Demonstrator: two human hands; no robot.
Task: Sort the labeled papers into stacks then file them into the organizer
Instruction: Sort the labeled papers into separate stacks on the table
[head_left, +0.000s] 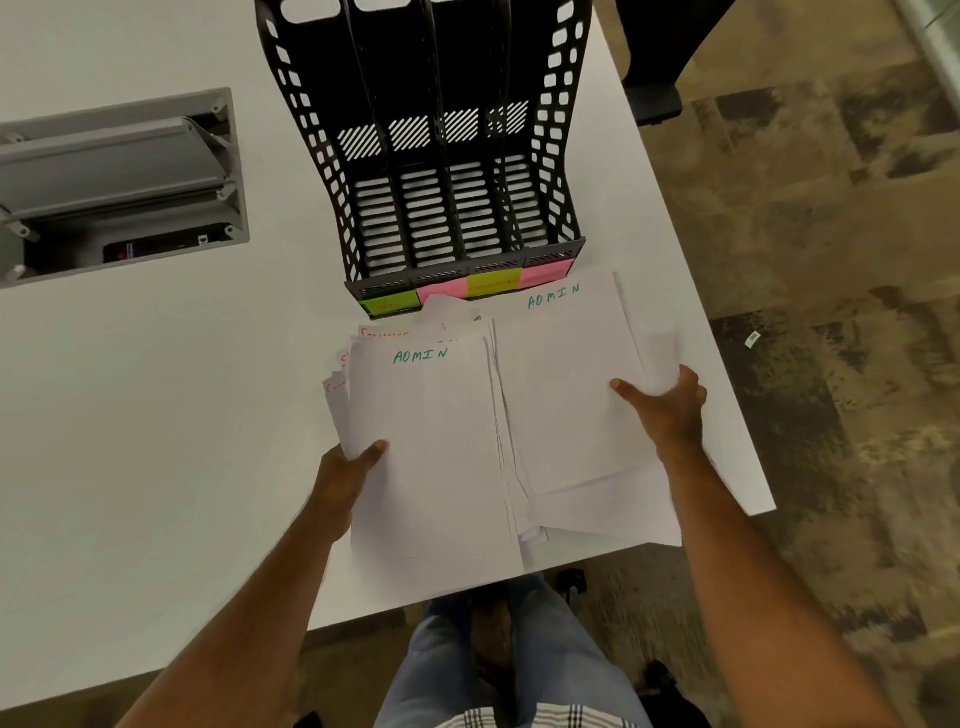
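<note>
A loose pile of white labeled papers (441, 457) lies at the white table's near right corner; its top sheet reads ADMIN in green, and sheets with red lettering peek out at its left edge. My left hand (345, 473) grips this pile at its left side, thumb on top. A second sheet marked ADMIN (561, 384) lies to the right, partly over the pile, and my right hand (667, 402) holds its right edge. Just beyond the papers stands the black mesh organizer (563, 156), with several slots and green, pink and yellow sticky labels along its front lip.
A grey open cable hatch (119, 182) is set into the white table (156, 441) at the left. The table's right edge runs close to my right hand, with patterned floor beyond. A dark chair base (654, 93) stands at the far right. My knees show under the near edge.
</note>
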